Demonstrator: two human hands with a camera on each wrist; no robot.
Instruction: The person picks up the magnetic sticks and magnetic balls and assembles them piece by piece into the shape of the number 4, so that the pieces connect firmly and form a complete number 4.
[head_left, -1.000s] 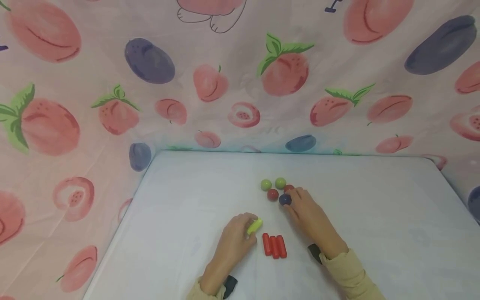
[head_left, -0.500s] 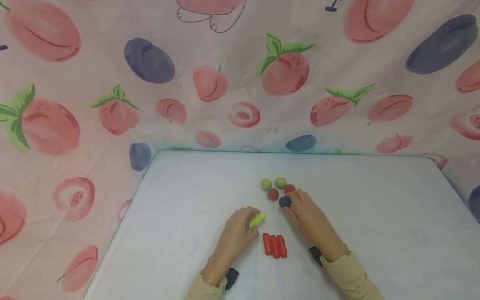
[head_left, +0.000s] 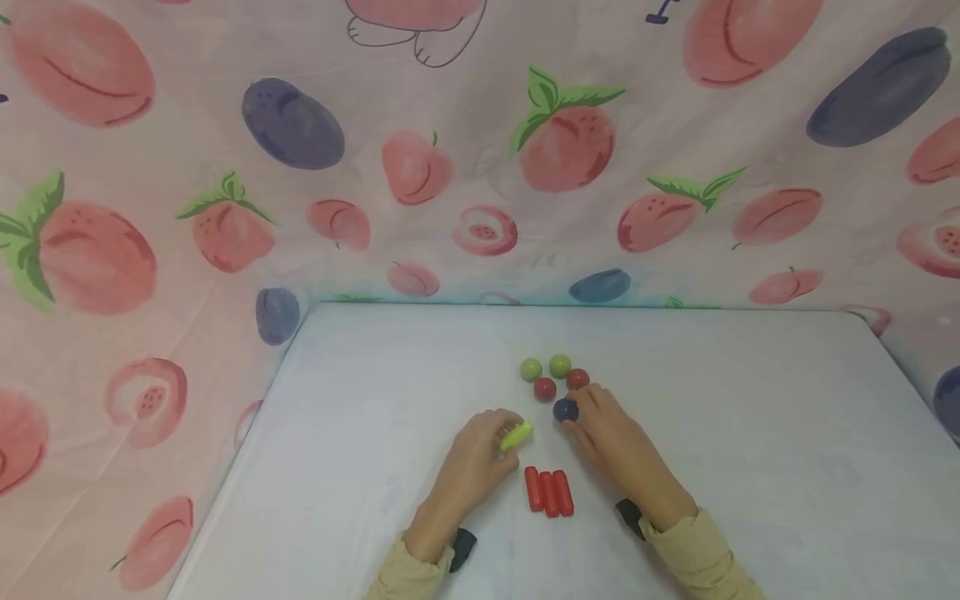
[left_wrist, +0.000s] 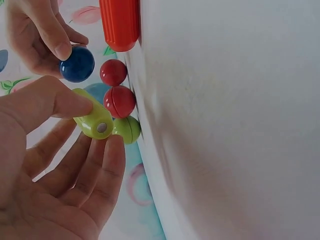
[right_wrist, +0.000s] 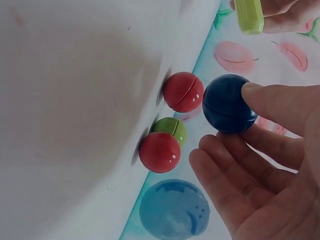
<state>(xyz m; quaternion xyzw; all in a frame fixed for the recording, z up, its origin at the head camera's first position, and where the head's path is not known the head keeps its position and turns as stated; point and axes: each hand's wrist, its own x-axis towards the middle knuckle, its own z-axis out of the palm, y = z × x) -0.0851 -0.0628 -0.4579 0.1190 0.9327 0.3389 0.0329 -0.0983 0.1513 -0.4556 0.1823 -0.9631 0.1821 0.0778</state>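
My left hand (head_left: 477, 458) pinches a yellow-green stick (left_wrist: 94, 115) between thumb and fingers; a small silvery dot shows on its end in the left wrist view. Across from it, my right hand (head_left: 618, 437) holds a dark blue ball (right_wrist: 229, 104) by thumb and fingertips, and a seam runs around the ball. Just beyond that ball lie two red balls (head_left: 545, 389) and two green balls (head_left: 531, 369), close together. Several red sticks (head_left: 550, 493) lie side by side on the table, nearer the person, between the two forearms.
The white table (head_left: 360, 367) meets a fruit-printed cloth (head_left: 450, 167) along its back and left edges. Dark bands (head_left: 462, 550) sit at both wrists, by the beige sleeves (head_left: 701, 550).
The left hand has moved forward and slightly right with the yellow-green stick. The right hand has drawn the blue ball a little back toward the person, away from the red balls.
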